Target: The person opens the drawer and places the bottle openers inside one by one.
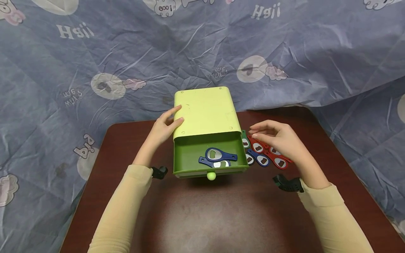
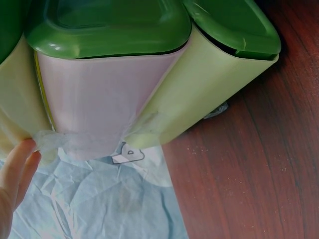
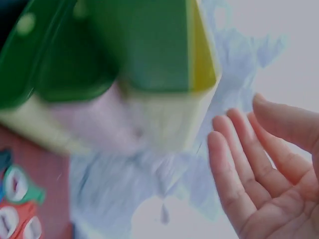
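Note:
A drawer cabinet (image 1: 205, 112) with a yellow-green top stands on the table, its top green drawer (image 1: 190, 149) pulled out. Two blue bottle openers (image 1: 227, 156) lie overlapping inside that drawer. My left hand (image 1: 161, 130) rests against the cabinet's upper left edge, thumb and index fingertip on the top. To the right of the drawer, my right hand (image 1: 278, 138) hovers with nothing in it, its fingers loosely bent. Below that hand lie several bottle openers, among them a red one (image 1: 281, 163), a blue one (image 1: 262, 160) and a green one (image 1: 245, 141).
In the left wrist view, a pink section (image 2: 99, 99) of the cabinet sits between two yellow-green ones, with clear tape (image 2: 75, 142) across them. A patterned blue-grey cloth (image 1: 142, 52) hangs behind the dark red-brown table (image 1: 126, 140).

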The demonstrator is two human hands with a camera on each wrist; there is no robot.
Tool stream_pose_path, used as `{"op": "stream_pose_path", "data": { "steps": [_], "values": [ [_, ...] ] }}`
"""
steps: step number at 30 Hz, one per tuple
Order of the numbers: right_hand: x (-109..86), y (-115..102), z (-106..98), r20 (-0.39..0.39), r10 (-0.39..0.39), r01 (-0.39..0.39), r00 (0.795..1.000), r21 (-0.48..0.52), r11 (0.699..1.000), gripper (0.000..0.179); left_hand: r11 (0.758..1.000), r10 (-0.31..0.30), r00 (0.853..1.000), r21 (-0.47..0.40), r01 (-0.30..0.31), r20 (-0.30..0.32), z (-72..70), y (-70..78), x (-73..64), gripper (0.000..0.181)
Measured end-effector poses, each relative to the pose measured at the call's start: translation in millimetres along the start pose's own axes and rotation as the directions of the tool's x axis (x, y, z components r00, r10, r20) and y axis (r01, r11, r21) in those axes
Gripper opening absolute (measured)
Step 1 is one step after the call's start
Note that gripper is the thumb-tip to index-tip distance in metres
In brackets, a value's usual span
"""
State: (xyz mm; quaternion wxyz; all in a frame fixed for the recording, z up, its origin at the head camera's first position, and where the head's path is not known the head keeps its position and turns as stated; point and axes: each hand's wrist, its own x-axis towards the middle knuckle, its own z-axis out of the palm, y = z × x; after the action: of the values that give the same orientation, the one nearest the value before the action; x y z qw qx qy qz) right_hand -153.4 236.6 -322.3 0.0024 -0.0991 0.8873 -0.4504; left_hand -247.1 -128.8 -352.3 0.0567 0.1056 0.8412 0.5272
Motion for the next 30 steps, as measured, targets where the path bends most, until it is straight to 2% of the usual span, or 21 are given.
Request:
{"op": "stream_pose_path", "data": {
  "steps": [6,10,15,20,24,30],
  "values": [
    [0.7,60.6,-11.5,-0.093,0.114,-0.119,0.989,-0.042,0.992,0.034,1.000,-0.003,1.000,-0.011,0.003,-0.004,0.6,0.0,-0.1,0.056],
    [-1.5,101.4,-13.5,-0.102,0.197,-0.203,0.975,-0.047,0.978,0.044,1.000,0.001,1.000,-0.019,-0.001,-0.001,0.8,-0.8,-0.1,0.057],
    [-5.9,141.6,-12.8,-0.120,0.261,-0.268,0.958,-0.047,0.962,0.049,1.000,-0.002,1.000,-0.015,0.002,0.003,1.0,-1.3,-0.6,0.057],
    [-6.5,172.9,-10.3,-0.157,0.291,-0.304,0.944,-0.063,0.951,0.050,1.000,-0.003,1.000,-0.017,0.003,0.001,0.5,-1.5,-1.0,0.057],
    [-7.3,191.9,-6.9,-0.194,0.290,-0.319,0.937,-0.135,0.938,0.047,1.000,-0.002,1.000,-0.019,0.002,0.004,0.6,-2.0,-0.3,0.057],
    [-6.8,205.9,-0.5,-0.191,0.309,-0.348,0.932,-0.224,0.910,0.054,1.000,-0.009,1.000,-0.009,0.009,0.008,0.7,-1.5,0.2,0.057]
  ]
}}
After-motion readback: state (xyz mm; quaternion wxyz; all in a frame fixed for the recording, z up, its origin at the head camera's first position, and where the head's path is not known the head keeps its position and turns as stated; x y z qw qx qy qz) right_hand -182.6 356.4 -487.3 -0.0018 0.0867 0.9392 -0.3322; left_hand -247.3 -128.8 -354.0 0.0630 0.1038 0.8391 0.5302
